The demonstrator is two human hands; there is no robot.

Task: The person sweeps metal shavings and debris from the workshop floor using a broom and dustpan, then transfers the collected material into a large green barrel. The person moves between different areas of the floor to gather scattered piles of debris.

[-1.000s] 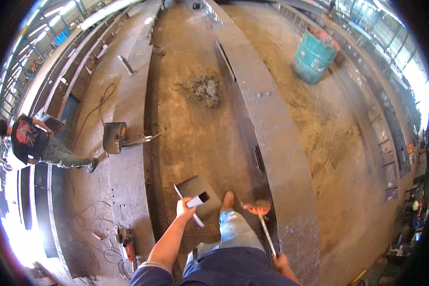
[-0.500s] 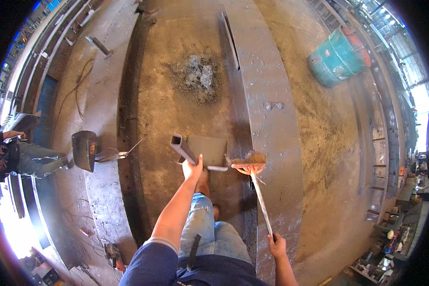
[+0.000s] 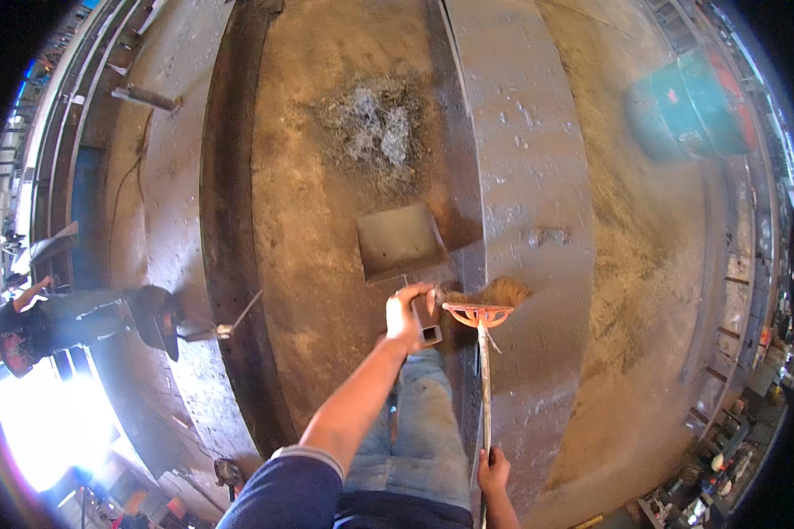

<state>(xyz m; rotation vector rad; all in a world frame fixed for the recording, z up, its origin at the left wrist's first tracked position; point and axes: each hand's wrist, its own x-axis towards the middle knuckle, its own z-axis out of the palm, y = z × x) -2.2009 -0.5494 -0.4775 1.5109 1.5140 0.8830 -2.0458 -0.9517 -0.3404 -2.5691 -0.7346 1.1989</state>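
My left hand [image 3: 404,319] is closed round the square metal tube handle [image 3: 430,336] of a dustpan. The tube's hollow end faces me, and its join to the grey metal pan [image 3: 402,242] is not clear to see. The pan lies ahead of my hand, over the floor between two long beams. At lower right my right hand [image 3: 494,472] grips the pale stick of a broom [image 3: 485,379]. Its orange head and brown bristles [image 3: 505,293] are at the inner edge of the right beam, just right of my left hand.
A pile of grey debris [image 3: 379,128] lies on the brown floor ahead. The left beam [image 3: 229,176] and right beam [image 3: 529,150] flank me. A teal drum [image 3: 692,106] stands at far right. Another person [image 3: 88,322] is at the left, by a dark welding mask [image 3: 157,322].
The tube handle has swung from leaning left to pointing back toward me, and my left hand has moved right. The pan shows farther ahead. The broom head has shifted slightly right.
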